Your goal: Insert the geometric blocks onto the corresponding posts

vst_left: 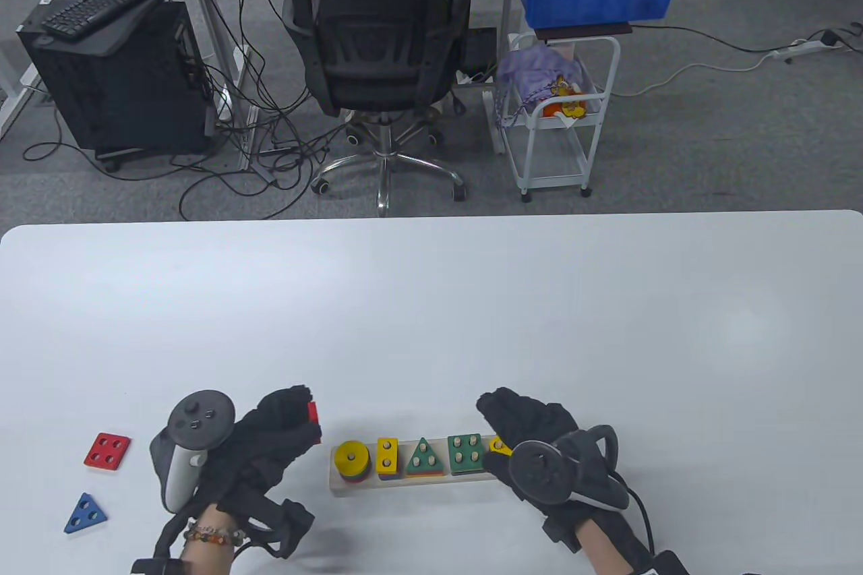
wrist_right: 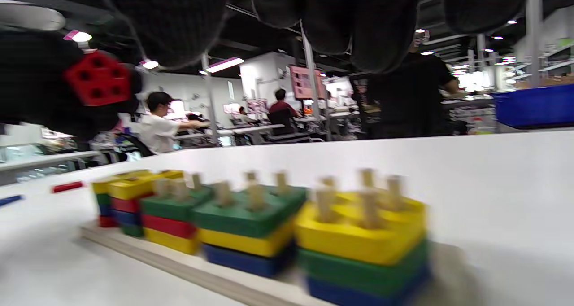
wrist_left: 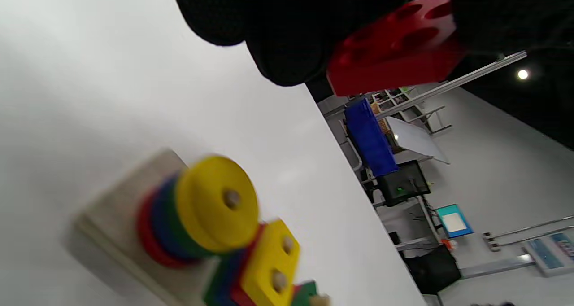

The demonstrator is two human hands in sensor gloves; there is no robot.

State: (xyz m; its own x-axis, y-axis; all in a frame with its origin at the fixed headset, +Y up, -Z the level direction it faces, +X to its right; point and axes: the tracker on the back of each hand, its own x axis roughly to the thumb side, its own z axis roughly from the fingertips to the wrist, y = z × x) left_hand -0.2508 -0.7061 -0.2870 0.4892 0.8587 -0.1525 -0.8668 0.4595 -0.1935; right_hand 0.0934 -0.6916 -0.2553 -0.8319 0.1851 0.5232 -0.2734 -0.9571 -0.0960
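Left hand (vst_left: pixel 270 440) grips a red multi-hole block (wrist_left: pixel 394 45) in the air just left of the wooden post board (vst_left: pixel 411 484), right hand (vst_left: pixel 539 440) rests at board's right end by the yellow-topped stack (wrist_right: pixel 363 227), fingers loosely curled, holding nothing.

No legible text or labels.

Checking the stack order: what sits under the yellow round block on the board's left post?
Under the yellow round block: green, blue, then red discs, on the wooden board. The post's lower part is hidden.
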